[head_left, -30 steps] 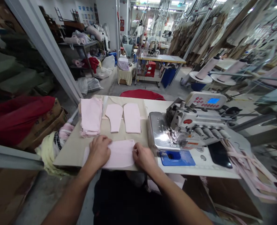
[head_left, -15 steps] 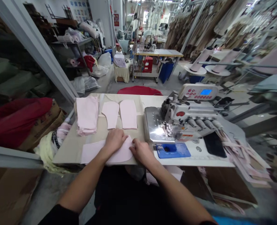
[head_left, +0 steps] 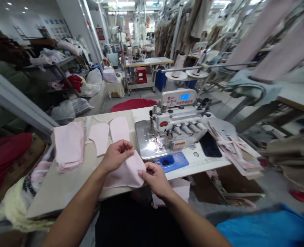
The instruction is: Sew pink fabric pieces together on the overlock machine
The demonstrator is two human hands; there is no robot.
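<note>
Both hands pinch a pale pink fabric piece (head_left: 127,173) at the front edge of the sewing table, its right part lifted off the surface. My left hand (head_left: 117,156) grips its upper edge with curled fingers. Lower on the right, my right hand (head_left: 155,178) holds the rounded end between thumb and fingers. Just beyond the right hand stands an overlock sewing machine (head_left: 177,125) with a lit blue display and a shiny metal plate. Two cut pink pieces (head_left: 99,137) lie flat behind my left hand, and a stack of pink fabric (head_left: 69,145) sits further left.
A blue tray (head_left: 176,163) is set at the table front below the machine. Right of it lie a dark pad (head_left: 210,144) and pink fabric strips (head_left: 235,151). Thread cones (head_left: 179,65) stand behind. An open cardboard box (head_left: 229,183) is under the table's right side.
The pink piece lay flat on the table; now its right part is raised in both hands. My left hand has lifted its edge. The view has turned to the right.
</note>
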